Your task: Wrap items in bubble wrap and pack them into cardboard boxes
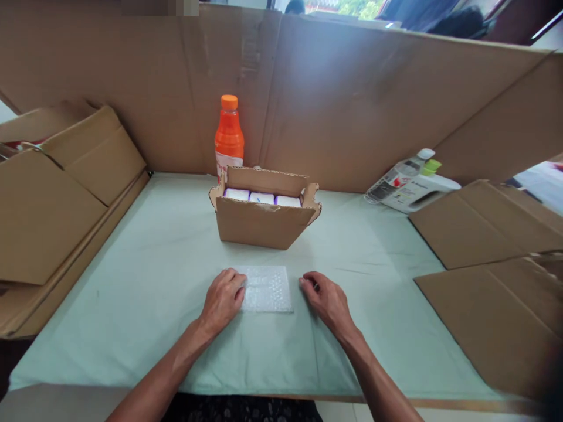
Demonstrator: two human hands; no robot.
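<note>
A flat piece of clear bubble wrap lies on the cloth in front of me. My left hand is closed on its left edge, fingers curled over it and thumb alongside. To the right of the wrap, a little apart from it, my right hand rests near the cloth with its fingers curled in and nothing visible in them. Just beyond the wrap stands an open cardboard box, its end flaps folded out. Inside it sit white packs with purple edges in a row.
An orange bottle stands behind the box against a tall cardboard wall. At the back right, a clear bottle leans by a white jug. Cardboard boxes flank the green cloth on the left and right.
</note>
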